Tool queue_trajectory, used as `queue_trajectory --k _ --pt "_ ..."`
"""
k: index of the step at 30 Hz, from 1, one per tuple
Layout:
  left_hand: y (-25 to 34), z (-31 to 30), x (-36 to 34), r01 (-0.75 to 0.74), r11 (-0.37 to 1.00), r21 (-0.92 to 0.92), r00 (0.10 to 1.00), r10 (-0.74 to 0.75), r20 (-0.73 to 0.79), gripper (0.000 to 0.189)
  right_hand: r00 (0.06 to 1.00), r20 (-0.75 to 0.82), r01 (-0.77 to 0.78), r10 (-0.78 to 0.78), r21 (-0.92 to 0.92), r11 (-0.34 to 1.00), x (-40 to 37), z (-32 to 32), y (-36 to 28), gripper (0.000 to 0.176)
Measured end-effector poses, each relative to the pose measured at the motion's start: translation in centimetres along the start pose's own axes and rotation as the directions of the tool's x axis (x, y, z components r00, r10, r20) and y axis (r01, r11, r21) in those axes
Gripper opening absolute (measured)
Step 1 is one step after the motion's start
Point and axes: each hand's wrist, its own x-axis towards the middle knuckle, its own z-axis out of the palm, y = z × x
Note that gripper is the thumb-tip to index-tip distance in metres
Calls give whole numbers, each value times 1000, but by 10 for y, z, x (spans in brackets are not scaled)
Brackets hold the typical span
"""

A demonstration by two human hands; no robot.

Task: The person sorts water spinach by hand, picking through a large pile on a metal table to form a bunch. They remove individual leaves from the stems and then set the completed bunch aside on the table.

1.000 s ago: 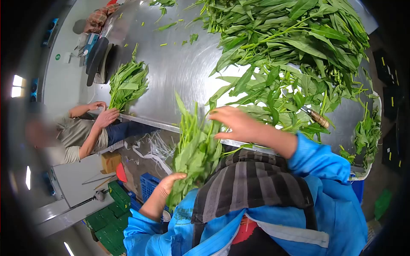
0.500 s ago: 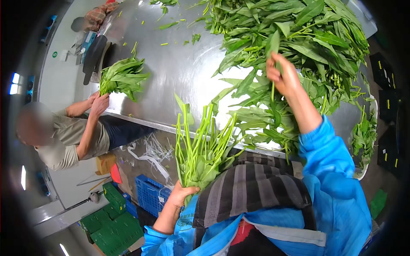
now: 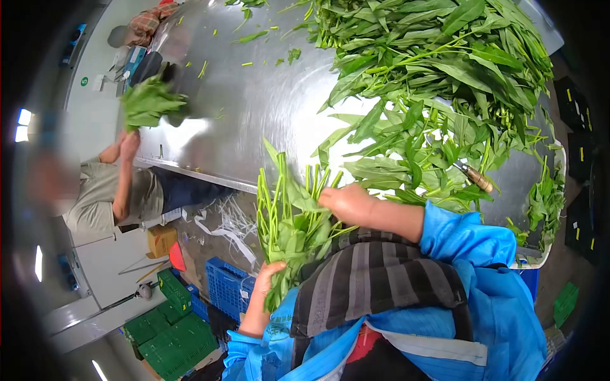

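Low in front of my body, my left hand (image 3: 265, 286) is closed around a bunch of water spinach (image 3: 289, 235), cut stems pointing up and leaves hanging down. My right hand (image 3: 348, 204) is at the right side of the bunch's stems, fingers curled and partly hidden. A leafy water spinach stem (image 3: 298, 193) runs from those fingers across the bunch. Beyond, a large heap of water spinach (image 3: 438, 57) covers the right of the metal table (image 3: 254, 108), with looser stems (image 3: 387, 159) nearer me. Among these lies a wooden-handled knife (image 3: 478, 178).
Across to the left, a co-worker (image 3: 121, 184) holds another leafy bunch (image 3: 149, 105) over the table. A second person (image 3: 149, 22) is farther back. Blue crates (image 3: 225, 286), green crates (image 3: 175, 343) and white strips (image 3: 229, 232) are on the floor. Black crates (image 3: 578, 165) stand right.
My right hand has come from the heap to the bunch with a leafy stem. The wooden-handled knife is now visible. The co-worker's bunch has moved up and left.
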Motion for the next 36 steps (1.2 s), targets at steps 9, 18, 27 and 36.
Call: queue_trajectory --k 9,18,27,36 --pt "-29 -43 8 92 865 -494 900 140 412 51 950 -179 -234 254 126 964 -21 -105 58 24" --pt "-18 -5 -38 -100 966 -238 956 160 246 53 891 -423 86 165 514 853 -5 -71 12 22" --pt "-7 2 -37 -190 962 -196 956 227 188 55 656 -16 302 754 922 -242 -77 -104 72 34" --pt "28 16 -40 -370 923 -108 890 385 245 57 751 -357 -660 556 -416 625 -97 -155 45 38"
